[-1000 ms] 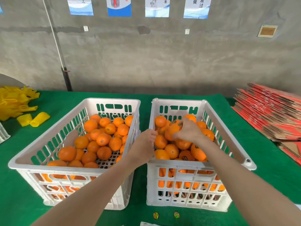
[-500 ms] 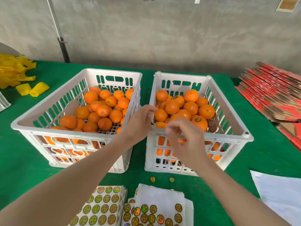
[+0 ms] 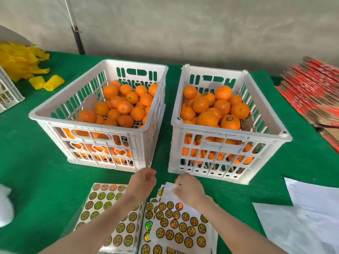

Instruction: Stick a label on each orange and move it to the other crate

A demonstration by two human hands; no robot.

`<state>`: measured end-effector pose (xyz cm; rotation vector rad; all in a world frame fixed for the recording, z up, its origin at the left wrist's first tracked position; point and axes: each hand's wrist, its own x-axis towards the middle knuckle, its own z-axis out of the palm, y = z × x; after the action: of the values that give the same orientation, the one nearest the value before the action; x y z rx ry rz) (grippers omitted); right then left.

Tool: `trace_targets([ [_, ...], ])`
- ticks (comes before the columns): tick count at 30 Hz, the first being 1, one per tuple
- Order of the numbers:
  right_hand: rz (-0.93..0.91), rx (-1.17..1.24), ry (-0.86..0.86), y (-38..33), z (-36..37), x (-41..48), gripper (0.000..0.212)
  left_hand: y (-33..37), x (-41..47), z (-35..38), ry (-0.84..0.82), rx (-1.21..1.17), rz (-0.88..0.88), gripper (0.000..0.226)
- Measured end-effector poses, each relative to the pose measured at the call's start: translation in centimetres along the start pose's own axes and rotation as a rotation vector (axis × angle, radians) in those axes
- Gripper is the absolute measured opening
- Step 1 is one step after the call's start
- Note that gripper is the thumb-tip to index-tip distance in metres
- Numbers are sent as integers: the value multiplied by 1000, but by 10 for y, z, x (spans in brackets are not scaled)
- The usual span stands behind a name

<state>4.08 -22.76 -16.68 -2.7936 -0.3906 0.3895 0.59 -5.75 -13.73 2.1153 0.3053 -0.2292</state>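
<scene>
From my feed, taking the green table [image 3: 45,180] left to right: left crate [image 3: 99,114] of unlabelled oranges [image 3: 119,105], then right crate [image 3: 231,129], where one labelled orange [image 3: 230,122] shows a round sticker, print unreadable. In front of the crates, my left hand [image 3: 142,182] hangs loosely curled, holding nothing, while my right hand [image 3: 189,187] pinches the sticker sheet [image 3: 176,222].
</scene>
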Motion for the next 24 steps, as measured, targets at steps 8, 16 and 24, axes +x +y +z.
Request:
trace_targets([
  [8,-70,551,169,-2,-26,-4,10,-2,6,15,-207,-91,-155,9],
  [16,-310,266,297,-5,-5,-34,20,4,7,14,-253,-440,-295,13],
  [24,-307,307,285,-8,1,-39,8,5,10,15,-247,-330,-269,20],
])
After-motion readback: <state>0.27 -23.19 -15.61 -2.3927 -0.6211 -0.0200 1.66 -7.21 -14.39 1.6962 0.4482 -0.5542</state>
